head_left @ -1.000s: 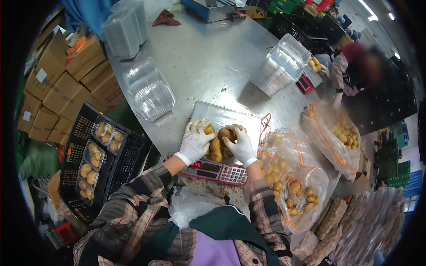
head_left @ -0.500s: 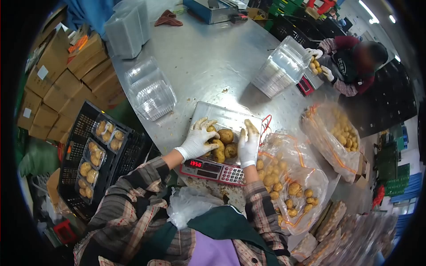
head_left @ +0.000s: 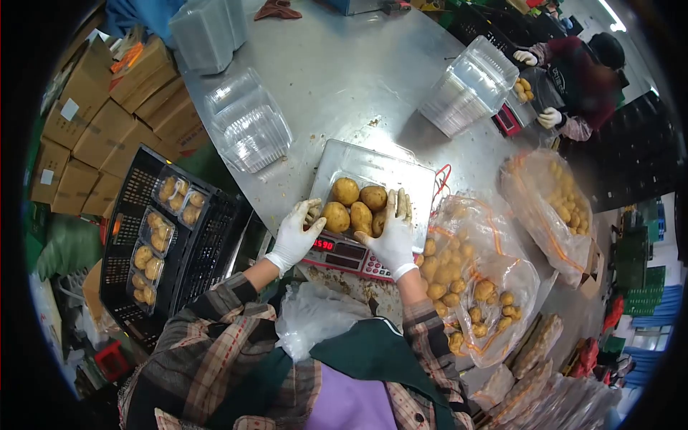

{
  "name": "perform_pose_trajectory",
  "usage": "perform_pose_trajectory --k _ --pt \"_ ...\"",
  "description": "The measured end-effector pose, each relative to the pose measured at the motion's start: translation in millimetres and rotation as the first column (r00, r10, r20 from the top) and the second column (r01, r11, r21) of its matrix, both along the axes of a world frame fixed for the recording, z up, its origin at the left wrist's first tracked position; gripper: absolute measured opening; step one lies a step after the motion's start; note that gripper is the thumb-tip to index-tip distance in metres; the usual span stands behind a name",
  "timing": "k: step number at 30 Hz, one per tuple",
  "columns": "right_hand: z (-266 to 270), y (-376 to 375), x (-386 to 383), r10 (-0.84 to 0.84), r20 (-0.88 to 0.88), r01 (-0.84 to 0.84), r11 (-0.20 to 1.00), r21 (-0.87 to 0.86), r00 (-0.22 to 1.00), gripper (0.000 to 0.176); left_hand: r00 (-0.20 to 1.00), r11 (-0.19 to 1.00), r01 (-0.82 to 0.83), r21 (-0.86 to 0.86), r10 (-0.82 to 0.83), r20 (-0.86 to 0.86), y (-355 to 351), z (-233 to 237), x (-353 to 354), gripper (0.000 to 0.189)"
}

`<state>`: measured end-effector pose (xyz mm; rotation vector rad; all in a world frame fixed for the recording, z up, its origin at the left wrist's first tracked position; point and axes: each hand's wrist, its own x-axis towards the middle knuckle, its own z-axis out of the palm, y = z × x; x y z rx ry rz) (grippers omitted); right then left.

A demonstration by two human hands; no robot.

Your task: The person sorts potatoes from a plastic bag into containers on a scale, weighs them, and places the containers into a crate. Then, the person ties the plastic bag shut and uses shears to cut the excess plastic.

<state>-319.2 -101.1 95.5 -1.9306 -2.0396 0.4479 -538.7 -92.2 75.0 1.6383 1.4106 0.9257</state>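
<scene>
Several potatoes [head_left: 360, 215] lie in a clear container on the scale [head_left: 341, 257], whose red display is lit. My left hand [head_left: 292, 235], in a white glove, is at the left side of the potatoes with its fingers apart, close to the nearest one. My right hand [head_left: 394, 240], also gloved, is at the right side, its thumb and fingers spread around the rightmost potato, which it partly hides. Whether that potato is gripped does not show.
Empty clear containers [head_left: 251, 129] are stacked at the left. A black crate [head_left: 193, 251] holds packed potatoes. More containers [head_left: 469, 86] stand at the right, beside a co-worker [head_left: 580, 86] at another scale. Bags of potatoes [head_left: 494, 272] lie right of my scale.
My left hand has moved back off the potatoes toward the lower left, and my right hand has come closer around the right one. The display reading differs. The co-worker's hands are farther apart.
</scene>
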Motion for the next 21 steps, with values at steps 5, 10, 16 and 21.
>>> perform_pose_trajectory --k 5,10,16,21 --pt "11 9 -4 0.022 0.014 -0.02 0.991 -0.131 1.0 0.104 0.999 1.0 0.028 -0.005 -0.028 -0.038 0 -7 -1 0.032" --pt "3 14 17 0.07 -0.038 -0.075 0.985 -0.157 0.997 0.091 0.995 0.999 0.03 0.028 -0.028 -0.093 0 -12 0 0.029" --pt "-8 8 47 -0.096 -0.656 -0.007 0.988 -0.152 0.749 0.075 0.998 0.998 0.041 -0.056 -0.044 -0.042 2 -3 -3 0.029" --pt "-38 43 57 -0.308 -0.895 0.215 0.945 -0.248 0.322 0.061 0.962 0.899 0.117 -0.422 0.002 0.273 -2 -6 -10 0.021"
